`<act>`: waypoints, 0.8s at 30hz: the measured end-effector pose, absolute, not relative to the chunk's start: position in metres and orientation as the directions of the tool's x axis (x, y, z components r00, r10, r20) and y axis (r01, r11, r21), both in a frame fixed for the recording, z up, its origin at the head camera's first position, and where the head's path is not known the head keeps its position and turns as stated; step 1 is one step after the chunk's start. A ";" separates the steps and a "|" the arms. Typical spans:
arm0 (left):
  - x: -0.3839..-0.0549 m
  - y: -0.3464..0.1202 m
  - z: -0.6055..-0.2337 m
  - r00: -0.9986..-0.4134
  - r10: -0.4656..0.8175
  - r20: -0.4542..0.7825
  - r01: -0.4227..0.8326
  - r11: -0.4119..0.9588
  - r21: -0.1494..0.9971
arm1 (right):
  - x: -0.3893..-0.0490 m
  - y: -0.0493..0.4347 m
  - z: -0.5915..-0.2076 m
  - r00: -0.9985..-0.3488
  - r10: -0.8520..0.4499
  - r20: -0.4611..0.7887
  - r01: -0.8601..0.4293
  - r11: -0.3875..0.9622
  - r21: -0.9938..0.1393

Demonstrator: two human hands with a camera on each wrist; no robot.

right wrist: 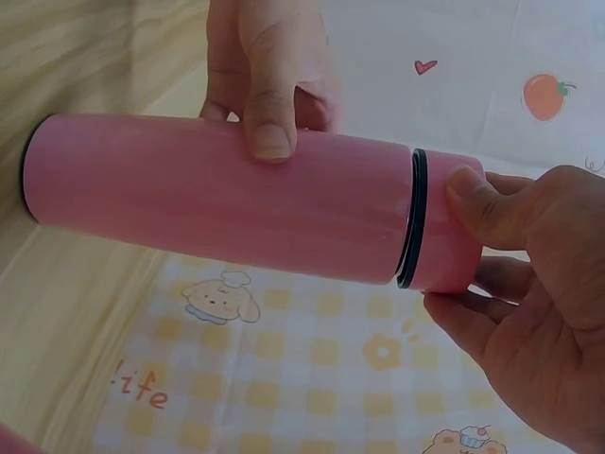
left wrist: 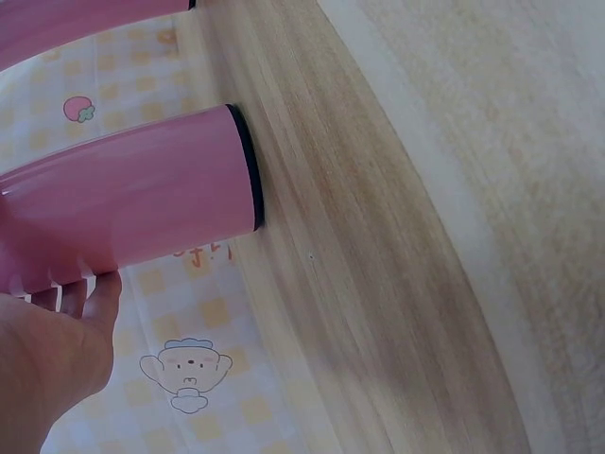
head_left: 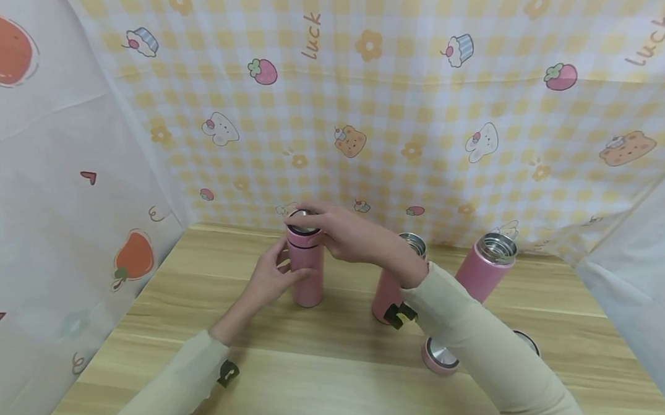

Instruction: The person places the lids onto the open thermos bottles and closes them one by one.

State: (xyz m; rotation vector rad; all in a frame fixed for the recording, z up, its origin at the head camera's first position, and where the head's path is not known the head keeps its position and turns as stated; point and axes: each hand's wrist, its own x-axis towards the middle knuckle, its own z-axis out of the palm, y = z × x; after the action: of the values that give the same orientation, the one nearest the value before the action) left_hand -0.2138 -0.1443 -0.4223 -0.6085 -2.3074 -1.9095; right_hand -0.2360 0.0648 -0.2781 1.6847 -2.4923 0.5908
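Note:
A pink thermos bottle (head_left: 308,283) stands upright on the wooden table at the left. My left hand (head_left: 268,275) grips its body, the thumb (right wrist: 271,140) lying along the near side in the right wrist view. Around the pink lid (right wrist: 452,222) on top curl the fingers and thumb of my right hand (head_left: 350,231). A dark ring shows between lid and body. In the left wrist view the bottle's lower body (left wrist: 180,184) and dark base appear, with the left fingers (left wrist: 102,301) against it.
Two more pink bottles without lids stand to the right: one (head_left: 388,292) partly behind my right forearm, the other (head_left: 485,269) farther right. A loose lid (head_left: 440,356) lies by the right sleeve, and another (head_left: 528,341) is mostly hidden. A patterned cloth (head_left: 384,106) hangs behind the table.

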 end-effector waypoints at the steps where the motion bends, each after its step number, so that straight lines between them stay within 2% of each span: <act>1: -0.214 -0.144 -0.422 -0.915 0.251 0.316 0.357 0.137 0.924 | -0.236 0.064 -0.278 -0.401 -0.877 0.266 -0.904 0.332 -0.270; 13: -0.213 -0.144 -0.423 -0.911 0.256 0.325 0.364 0.126 0.923 | -0.233 0.062 -0.275 -0.441 -0.872 0.214 -0.887 0.386 -0.252; 24: -0.214 -0.145 -0.423 -0.901 0.262 0.347 0.387 0.120 0.914 | -0.229 0.058 -0.276 -0.444 -0.852 0.277 -0.895 0.405 -0.189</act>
State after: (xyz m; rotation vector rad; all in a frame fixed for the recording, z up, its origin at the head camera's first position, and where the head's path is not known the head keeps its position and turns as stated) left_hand -0.2140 -0.1448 -0.4231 -0.6618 -2.2735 -1.9084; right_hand -0.2294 0.0583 -0.2760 1.5741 -2.5158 0.4703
